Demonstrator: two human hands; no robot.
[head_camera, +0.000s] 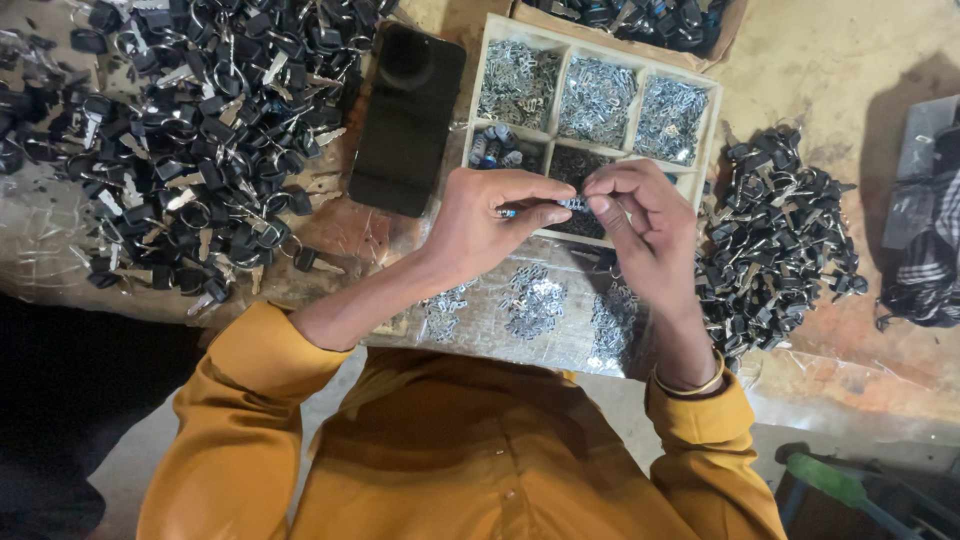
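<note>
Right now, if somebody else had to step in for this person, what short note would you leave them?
Left hand: pinches a small tool with a blue tip, shut on it.
Right hand: pinches a small metal piece against the tool's tip.
Both hands meet over the divided tray of small silvery parts.
Black-headed keys: a big pile on the left, a smaller pile on the right.
A dark phone lies beside the tray; more silvery parts lie in front on clear plastic.
Which pile is finished cannot be told.
</note>
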